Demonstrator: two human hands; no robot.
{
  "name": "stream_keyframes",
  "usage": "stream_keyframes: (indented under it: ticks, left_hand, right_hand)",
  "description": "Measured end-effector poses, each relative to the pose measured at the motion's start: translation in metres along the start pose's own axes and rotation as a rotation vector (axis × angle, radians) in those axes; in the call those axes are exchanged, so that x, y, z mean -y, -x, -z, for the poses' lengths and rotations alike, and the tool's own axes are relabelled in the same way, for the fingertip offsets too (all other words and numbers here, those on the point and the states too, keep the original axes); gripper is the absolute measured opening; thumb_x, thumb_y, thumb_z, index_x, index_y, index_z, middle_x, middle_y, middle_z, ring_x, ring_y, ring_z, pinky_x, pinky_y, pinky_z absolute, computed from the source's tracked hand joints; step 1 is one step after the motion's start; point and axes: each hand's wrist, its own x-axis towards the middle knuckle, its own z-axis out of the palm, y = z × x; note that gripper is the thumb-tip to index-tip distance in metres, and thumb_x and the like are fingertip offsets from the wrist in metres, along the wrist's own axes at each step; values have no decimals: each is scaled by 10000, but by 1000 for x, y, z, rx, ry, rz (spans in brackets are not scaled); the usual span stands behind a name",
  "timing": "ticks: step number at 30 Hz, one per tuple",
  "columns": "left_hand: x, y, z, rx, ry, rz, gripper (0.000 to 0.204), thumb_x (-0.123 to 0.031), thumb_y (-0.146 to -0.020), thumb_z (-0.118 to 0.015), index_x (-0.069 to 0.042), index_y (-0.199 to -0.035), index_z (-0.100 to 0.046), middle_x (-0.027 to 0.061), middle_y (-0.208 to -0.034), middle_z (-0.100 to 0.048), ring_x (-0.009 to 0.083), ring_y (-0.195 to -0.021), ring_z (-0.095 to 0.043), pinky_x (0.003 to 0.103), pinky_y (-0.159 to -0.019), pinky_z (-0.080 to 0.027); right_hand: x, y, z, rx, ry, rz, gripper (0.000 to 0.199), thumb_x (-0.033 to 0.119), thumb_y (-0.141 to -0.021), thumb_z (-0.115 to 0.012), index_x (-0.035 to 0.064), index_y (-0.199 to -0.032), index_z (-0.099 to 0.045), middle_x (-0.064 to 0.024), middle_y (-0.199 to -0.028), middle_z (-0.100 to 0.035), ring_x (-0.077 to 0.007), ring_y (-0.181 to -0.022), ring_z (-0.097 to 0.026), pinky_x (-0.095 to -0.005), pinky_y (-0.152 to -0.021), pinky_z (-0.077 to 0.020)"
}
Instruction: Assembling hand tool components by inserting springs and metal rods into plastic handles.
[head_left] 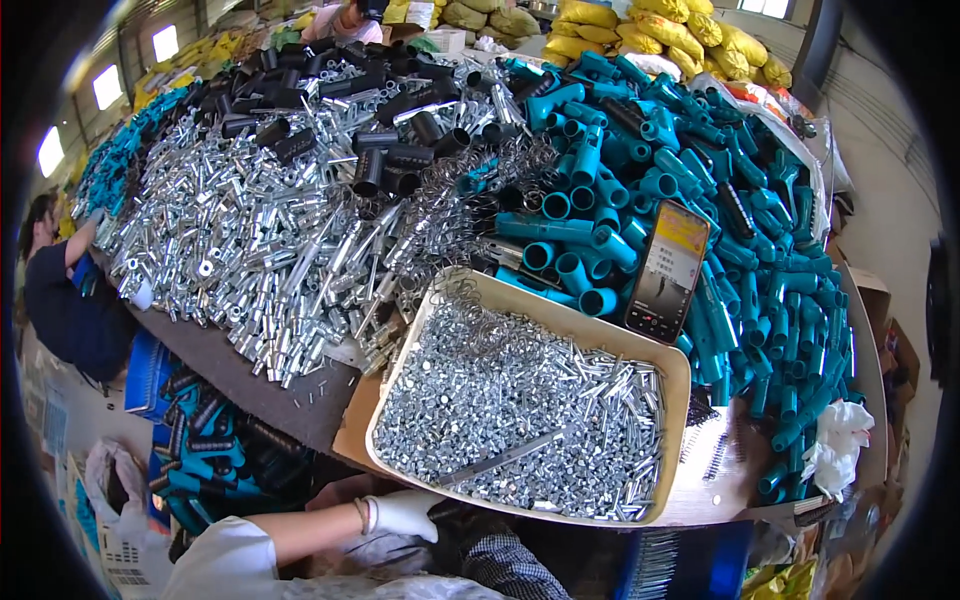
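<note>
My left hand (402, 515), in a white glove with a bracelet at the wrist, is low in front of the table, just below the near edge of a cream tray (400, 345). Its fingers look curled against something dark that I cannot make out. A dark checkered sleeve (508, 562) lies to its right; my right hand there is lost in shadow and its fingers do not show. Small metal pins and cylinders (500, 400) fill the tray, with thin wire springs (475, 325) at its far left. A flat metal strip (503, 458) rests across the pins.
Silver metal tubes (240, 220) are heaped left, black sleeves (400, 160) behind, teal plastic handles (590, 235) right. A lit phone (668, 270) leans beyond the tray. A crumpled white bag (840, 445) is far right. Another person (65, 290) works at the left edge.
</note>
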Motion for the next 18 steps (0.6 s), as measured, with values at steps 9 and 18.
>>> stream_keyframes:
  ticks: [9,18]
  left_hand:
    - [-76,94,43,-117,144,179,623,-360,-808,-768,-66,-1317,-564,122,-1149,-685,270,-1031,-673,367,-915,-513]
    - [-71,85,-7,-432,-347,155,251,-266,-792,-740,-109,-934,-606,161,-794,-669,394,-740,-660,490,-646,-520]
  right_hand:
    - [-22,57,-30,53,-612,-181,401,305,-1028,-492,6,-1286,-563,-151,-1261,-615,-289,-1126,-611,-434,-949,-505]
    - [66,77,-99,-255,-536,-251,424,411,-976,-582,13,-1119,-611,-139,-1009,-694,-295,-891,-664,-425,-804,-566]
